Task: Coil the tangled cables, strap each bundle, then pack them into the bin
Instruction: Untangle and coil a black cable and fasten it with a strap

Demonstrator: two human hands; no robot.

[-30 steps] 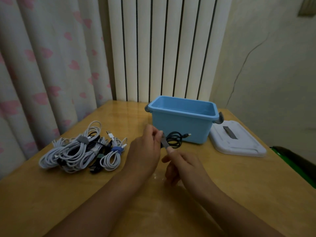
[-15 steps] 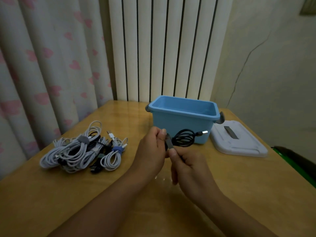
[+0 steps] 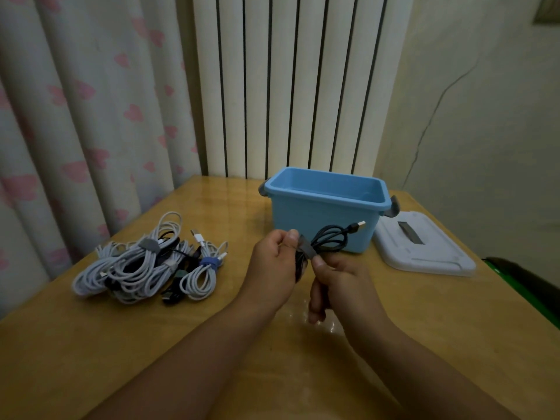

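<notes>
Black coiled cable (image 3: pixel 330 242) at frame centre, left hand (image 3: pixel 274 265) and right hand (image 3: pixel 342 283) both pinching its grey strap (image 3: pixel 306 248), blue bin (image 3: pixel 325 207) just behind, white cable pile (image 3: pixel 145 265) at left on tabletop (image 3: pixel 424 328).

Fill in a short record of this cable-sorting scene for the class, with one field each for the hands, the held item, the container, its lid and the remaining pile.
Left hand: left hand pinches the grey strap
Right hand: right hand grips the same strap and coil from below
Held item: coiled black USB cable, plug sticking out toward the bin
Container: open light blue plastic bin; no cable visible inside
Lid: white plastic lid, flat on the wooden table, right of the bin
Pile: strapped white and black cable bundles, left on the table
</notes>
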